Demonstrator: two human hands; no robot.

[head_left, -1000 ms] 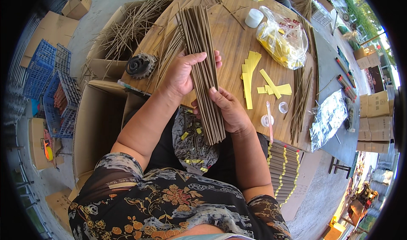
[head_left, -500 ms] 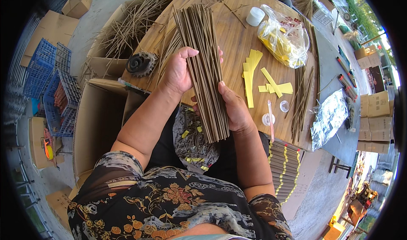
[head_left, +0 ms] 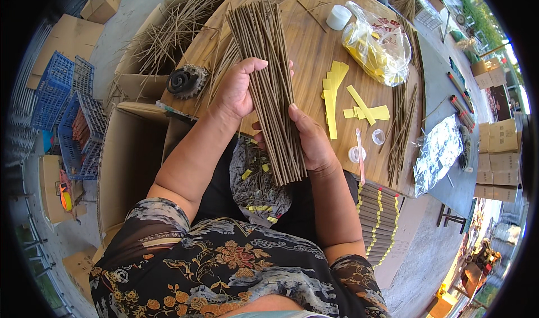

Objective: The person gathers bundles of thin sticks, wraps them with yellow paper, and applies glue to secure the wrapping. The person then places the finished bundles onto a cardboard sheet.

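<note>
Between my hands I hold a thick bundle of thin brown sticks (head_left: 269, 93), tilted above my lap and the table's near edge. My left hand (head_left: 241, 88) wraps the bundle's left side around its middle, thumb across the front. Lower down on the right side, my right hand (head_left: 311, 138) grips it, thumb along the edge; some fingers of both hands are hidden behind the sticks. Yellow paper strips (head_left: 331, 99) lie on the wooden table (head_left: 306, 54) right of the bundle. Nearby are a small round tub (head_left: 356, 154) with a pinkish flat stick (head_left: 360, 149) across it.
A clear plastic bag of yellow strips (head_left: 376, 48) and a white jar (head_left: 338, 17) stand farther back. Loose sticks fill a cardboard box (head_left: 129, 65) at the left. Crumpled foil (head_left: 441, 152) lies at the right. Banded bundles (head_left: 376, 222) sit below the table's right edge.
The bundle has shifted slightly, its lower end moving a little right and up. Both hands keep their grip on it.
</note>
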